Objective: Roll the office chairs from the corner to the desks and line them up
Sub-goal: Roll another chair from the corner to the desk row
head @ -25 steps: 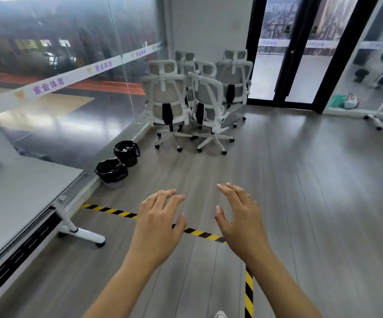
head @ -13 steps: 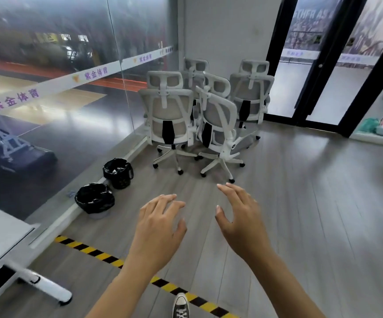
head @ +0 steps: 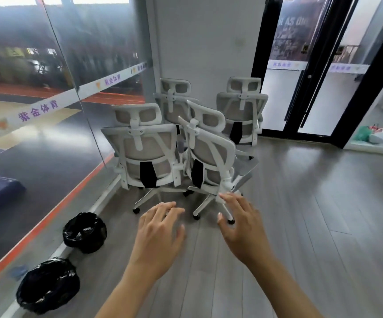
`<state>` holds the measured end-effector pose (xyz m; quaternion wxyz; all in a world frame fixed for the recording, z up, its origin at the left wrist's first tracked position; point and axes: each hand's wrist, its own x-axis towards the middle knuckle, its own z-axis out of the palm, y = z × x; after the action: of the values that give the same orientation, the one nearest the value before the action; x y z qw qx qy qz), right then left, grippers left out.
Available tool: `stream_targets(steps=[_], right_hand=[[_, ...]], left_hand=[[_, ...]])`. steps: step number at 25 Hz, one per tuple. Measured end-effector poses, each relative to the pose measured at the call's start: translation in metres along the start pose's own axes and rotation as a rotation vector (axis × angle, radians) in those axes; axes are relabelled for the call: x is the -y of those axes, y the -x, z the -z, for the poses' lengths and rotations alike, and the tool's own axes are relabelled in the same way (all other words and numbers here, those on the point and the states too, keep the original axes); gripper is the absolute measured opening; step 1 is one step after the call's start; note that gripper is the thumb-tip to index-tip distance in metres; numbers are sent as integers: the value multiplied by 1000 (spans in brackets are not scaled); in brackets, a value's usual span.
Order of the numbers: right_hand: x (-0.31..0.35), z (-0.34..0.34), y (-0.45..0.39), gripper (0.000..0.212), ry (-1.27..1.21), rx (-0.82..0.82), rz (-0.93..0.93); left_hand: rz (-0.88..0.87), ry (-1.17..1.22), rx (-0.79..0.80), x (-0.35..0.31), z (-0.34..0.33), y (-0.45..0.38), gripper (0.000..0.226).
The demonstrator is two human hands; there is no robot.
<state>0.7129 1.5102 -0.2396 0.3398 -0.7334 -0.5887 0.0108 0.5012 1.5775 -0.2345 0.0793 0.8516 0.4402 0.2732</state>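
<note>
I see my left hand [head: 157, 235] and right hand [head: 243, 228] outstretched, fingers spread, holding nothing; four white mesh office chairs [head: 144, 154] cluster in the corner ahead, beside the glass wall [head: 48, 111]

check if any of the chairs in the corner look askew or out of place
One does: the front right chair is turned at an angle, while the front left chair and the two behind face squarely away. Nothing looks spilled or damaged.

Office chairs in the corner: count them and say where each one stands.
4. Front left chair by the glass wall; front right chair turned askew; back left chair against the wall; back right chair near the door. More may be hidden behind.
</note>
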Motion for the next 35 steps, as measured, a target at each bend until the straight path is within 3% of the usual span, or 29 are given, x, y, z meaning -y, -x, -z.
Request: stream_targets(steps=[9,15,20,24,27,35], right_hand=[[-100,-108,-290,46,18,54,-100],[-146,-164,-427,45,97,42,-151],[-183,-235,-525,46,229,77,-371],[-201,-292,-563,51,373,154,-582],[-211,-309,-566,54,445,73,-684],[-206,-286,-508,58,525,78,-763]], left_hand=[[-41,21,121,97,-111,-293,35],[-90,45,209,171,-177,-452,37],[-169,122,329,241,-256,-595,44],[-185,63,459,284,-315,-677,56],[-237,67,493,301,-342,-708,56],[-363,292,491,289,-357,-678,41]])
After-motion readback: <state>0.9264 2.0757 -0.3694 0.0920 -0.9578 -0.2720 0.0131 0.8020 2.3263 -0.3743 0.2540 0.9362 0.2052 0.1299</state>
